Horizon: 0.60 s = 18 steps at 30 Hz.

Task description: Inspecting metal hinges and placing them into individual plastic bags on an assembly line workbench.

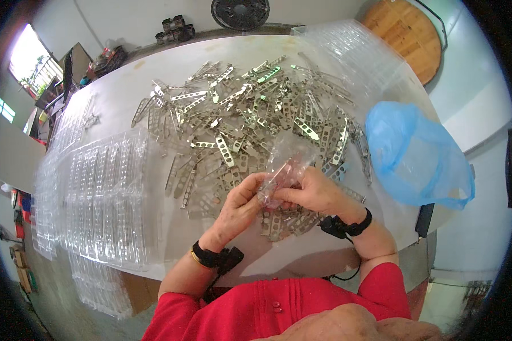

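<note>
Above the near side of a large heap of perforated metal brackets (224, 151), I hold a small clear plastic bag (290, 154). My left hand (238, 206) pinches its near left edge between thumb and fingers. On the other side, my right hand (320, 192) grips the bag with the thumb pressed across it. The bag's film is crinkled and shiny, and whether anything lies inside cannot be made out. Under and around both hands, brackets lie loose in many directions, some overlapping.
Clear plastic trays (107, 199) holding rows of parts are stacked at the left. More clear trays (352, 57) stand at the far right. A puffed blue plastic bag (418, 153) sits at the right, near a black flat object (424, 220). Behind the white table (170, 54) stands a black fan (240, 13).
</note>
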Motion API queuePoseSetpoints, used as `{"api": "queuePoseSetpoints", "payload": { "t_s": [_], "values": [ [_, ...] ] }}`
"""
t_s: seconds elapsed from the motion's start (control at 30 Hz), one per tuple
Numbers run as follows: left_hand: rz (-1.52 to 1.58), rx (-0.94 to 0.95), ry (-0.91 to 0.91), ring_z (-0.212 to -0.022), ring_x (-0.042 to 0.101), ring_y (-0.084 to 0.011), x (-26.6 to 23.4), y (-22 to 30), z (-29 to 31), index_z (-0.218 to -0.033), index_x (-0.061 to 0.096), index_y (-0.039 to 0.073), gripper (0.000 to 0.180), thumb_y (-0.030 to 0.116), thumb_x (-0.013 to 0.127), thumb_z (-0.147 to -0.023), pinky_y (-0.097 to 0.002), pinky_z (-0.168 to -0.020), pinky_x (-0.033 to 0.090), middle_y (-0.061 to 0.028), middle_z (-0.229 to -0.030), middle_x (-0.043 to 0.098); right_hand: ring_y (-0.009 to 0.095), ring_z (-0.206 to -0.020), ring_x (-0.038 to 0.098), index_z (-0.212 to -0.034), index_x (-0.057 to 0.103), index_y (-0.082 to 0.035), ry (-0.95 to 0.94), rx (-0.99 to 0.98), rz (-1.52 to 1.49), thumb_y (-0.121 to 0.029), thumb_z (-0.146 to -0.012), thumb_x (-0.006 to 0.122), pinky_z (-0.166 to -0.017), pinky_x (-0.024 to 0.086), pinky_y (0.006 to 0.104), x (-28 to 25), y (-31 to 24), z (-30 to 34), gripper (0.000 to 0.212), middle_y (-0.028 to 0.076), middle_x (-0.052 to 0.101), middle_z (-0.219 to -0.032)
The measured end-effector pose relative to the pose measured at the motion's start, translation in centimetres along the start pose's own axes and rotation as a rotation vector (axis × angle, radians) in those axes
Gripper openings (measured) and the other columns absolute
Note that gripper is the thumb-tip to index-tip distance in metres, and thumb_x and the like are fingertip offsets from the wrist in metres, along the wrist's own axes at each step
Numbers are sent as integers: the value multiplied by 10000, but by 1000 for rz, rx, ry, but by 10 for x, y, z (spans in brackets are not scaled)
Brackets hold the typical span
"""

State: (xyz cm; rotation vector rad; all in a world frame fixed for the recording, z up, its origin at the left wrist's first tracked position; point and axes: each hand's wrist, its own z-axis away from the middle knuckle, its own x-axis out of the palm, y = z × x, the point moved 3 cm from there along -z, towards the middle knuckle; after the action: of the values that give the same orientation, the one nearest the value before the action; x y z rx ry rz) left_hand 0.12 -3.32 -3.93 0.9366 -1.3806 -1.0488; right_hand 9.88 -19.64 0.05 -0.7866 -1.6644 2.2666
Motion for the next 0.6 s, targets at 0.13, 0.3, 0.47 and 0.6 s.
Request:
{"api": "queuePoseSetpoints", "payload": {
  "t_s": [0.13,0.3,0.47,0.6],
  "values": [
    [32,-32,28,-992,605,-93,-1,0,0,-1296,554,32,300,137,601,-1019,-271,-864,504,-9,-1135,648,97,-824,654,-1179,630,-27,164,-121,46,-236,-943,711,-727,516,267,-10,-6,6,326,64,708,-914],
    [39,-20,27,-963,605,-78,-1,2,-1,-1309,539,31,316,133,601,-1017,-262,-829,511,6,-1120,649,97,-854,638,-1182,616,-24,163,-28,-159,-173,-954,695,-748,522,278,-14,-1,4,283,49,697,-983],
    [71,-4,1,-1006,624,-105,1,1,-3,-1436,419,43,424,105,549,-1037,-273,-856,524,-24,-1154,649,89,-850,630,-1192,599,-20,155,-114,-233,-93,-947,686,-748,526,276,-7,1,1,269,38,691,-984],
    [129,25,3,-1067,629,-126,4,1,-3,-1506,362,50,509,88,544,-1032,-289,-904,526,-51,-1229,641,98,-827,646,-1198,583,-14,116,-61,-248,-58,-938,680,-723,532,273,-1,-1,0,282,37,694,-969]
  ]
}}
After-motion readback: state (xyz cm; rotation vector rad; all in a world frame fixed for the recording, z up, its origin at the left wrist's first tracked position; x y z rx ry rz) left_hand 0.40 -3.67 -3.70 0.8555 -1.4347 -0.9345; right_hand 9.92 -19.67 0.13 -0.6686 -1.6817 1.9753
